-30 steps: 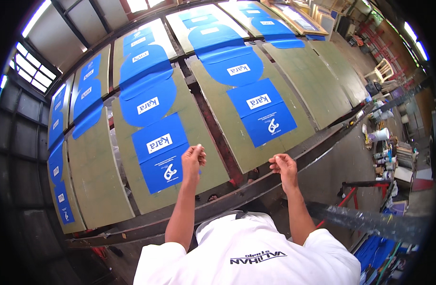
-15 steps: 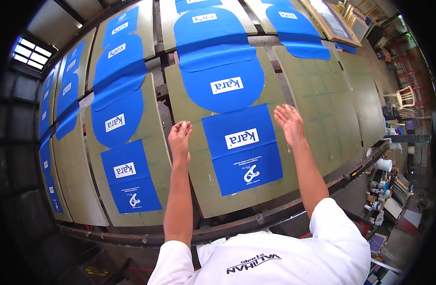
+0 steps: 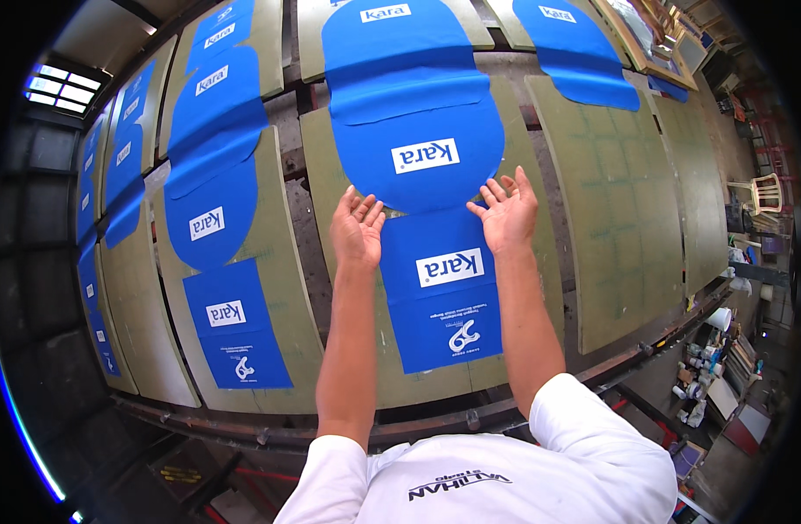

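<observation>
- Left hand [image 3: 357, 229] stretched forward with the fingers spread and slightly curled, gripping nothing, at the left edge of the blue rectangular sheet [image 3: 440, 288].
- Right hand [image 3: 507, 210] likewise open, fingers fanned apart, at the upper right corner of that same sheet; contact with the surface impossible to tell for either hand.
- Blue rectangular sheet lying flat on an olive-green board [image 3: 348, 349], directly between the two forearms, with a white label near its middle and pale markings lower down.
- Above it, just beyond the fingertips, a large rounded blue sheet [image 3: 414, 131], its lower edge overlapping the top of the rectangular one.
- To the left, on a neighbouring board, another rounded blue sheet [image 3: 210, 210] and a smaller blue rectangle [image 3: 234, 327].
- To the right, a bare green board [image 3: 619, 201]; beyond it a white plastic chair [image 3: 761, 192] on the floor.
</observation>
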Demonstrator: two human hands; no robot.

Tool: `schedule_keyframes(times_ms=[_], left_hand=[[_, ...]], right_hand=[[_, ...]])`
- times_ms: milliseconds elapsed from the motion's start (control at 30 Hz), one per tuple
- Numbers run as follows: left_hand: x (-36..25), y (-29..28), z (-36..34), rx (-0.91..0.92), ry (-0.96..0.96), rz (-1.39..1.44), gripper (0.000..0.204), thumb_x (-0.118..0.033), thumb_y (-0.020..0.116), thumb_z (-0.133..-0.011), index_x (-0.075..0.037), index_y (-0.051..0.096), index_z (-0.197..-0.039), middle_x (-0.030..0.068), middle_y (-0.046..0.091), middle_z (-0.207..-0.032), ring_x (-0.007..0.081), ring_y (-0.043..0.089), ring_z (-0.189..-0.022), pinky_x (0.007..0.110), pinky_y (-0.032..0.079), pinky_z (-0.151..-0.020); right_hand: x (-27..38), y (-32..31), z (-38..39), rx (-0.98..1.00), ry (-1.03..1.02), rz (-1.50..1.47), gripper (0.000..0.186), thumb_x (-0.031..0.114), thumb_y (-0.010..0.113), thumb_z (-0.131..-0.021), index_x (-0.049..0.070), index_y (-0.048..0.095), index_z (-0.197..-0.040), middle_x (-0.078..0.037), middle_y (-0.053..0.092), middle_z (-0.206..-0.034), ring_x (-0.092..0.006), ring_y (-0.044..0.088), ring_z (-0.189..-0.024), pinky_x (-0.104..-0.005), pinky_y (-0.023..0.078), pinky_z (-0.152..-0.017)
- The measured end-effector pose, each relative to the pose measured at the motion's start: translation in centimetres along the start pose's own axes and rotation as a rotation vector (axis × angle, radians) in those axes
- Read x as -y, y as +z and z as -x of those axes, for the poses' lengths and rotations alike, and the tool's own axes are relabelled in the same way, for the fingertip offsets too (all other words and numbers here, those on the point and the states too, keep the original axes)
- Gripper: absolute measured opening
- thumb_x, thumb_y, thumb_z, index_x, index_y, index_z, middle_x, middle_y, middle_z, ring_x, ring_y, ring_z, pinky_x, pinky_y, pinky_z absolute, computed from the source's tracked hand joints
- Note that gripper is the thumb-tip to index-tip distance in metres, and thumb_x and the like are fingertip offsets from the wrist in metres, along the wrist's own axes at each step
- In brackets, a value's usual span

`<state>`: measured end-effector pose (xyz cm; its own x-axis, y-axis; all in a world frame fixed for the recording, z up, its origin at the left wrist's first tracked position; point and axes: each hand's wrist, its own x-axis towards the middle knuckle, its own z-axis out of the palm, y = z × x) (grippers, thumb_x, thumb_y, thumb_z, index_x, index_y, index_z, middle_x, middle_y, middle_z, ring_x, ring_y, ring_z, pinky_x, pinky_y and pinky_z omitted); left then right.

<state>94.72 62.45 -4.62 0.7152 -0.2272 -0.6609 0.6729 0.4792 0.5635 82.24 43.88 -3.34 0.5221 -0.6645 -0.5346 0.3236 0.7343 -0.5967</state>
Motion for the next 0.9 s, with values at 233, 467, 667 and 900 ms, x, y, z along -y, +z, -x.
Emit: schedule_keyframes(times_ms=[233, 467, 667, 900], left_hand=[[0.8, 0.7, -0.7, -0.034, 0.047, 0.005, 0.054, -0.027, 0.067, -0.088, 0.005, 0.036, -0.119, 0.0260, 0.045, -0.117, 0.0440, 0.048, -0.120, 0.050, 0.039, -0.106], [1.2, 1.5, -1.2, -0.091, 0.129, -0.337, 0.045, -0.022, 0.065, -0.089, 0.008, 0.044, -0.115, 0.0224, 0.056, -0.106, 0.0289, 0.067, -0.082, 0.034, 0.057, -0.068], [1.1, 0.7, -3.1, -0.054, 0.196, -0.895, 0.028, -0.019, 0.066, -0.088, 0.006, 0.057, -0.079, 0.0169, 0.065, -0.065, 0.0215, 0.066, -0.052, 0.027, 0.052, -0.044], [0.3, 2.0, -4.3, -0.026, 0.275, -1.303, 0.025, -0.017, 0.064, -0.086, 0.005, 0.062, -0.075, 0.0135, 0.066, -0.064, 0.0189, 0.063, -0.047, 0.028, 0.049, -0.042]], right_hand=[[-0.8, 0.5, -1.0, -0.175, -0.050, 0.012, 0.059, 0.035, 0.059, -0.092, -0.002, 0.030, -0.128, -0.033, 0.027, -0.140, -0.0460, 0.029, -0.137, -0.0606, 0.036, -0.103], [-1.5, 0.2, -3.2, -0.204, -0.155, 0.409, 0.037, 0.017, 0.064, -0.089, 0.003, 0.040, -0.113, -0.019, 0.060, -0.107, -0.0217, 0.068, -0.069, -0.0256, 0.049, -0.054], [-1.0, -0.7, -4.5, -0.202, -0.241, 0.935, 0.036, 0.022, 0.070, -0.084, -0.001, 0.053, -0.105, -0.013, 0.065, -0.076, -0.0162, 0.065, -0.055, -0.0252, 0.048, -0.044], [0.5, -1.6, -6.9, -0.056, -0.162, 1.216, 0.022, 0.021, 0.069, -0.084, 0.000, 0.065, -0.079, -0.008, 0.063, -0.061, -0.0122, 0.061, -0.050, -0.0250, 0.046, -0.045]])
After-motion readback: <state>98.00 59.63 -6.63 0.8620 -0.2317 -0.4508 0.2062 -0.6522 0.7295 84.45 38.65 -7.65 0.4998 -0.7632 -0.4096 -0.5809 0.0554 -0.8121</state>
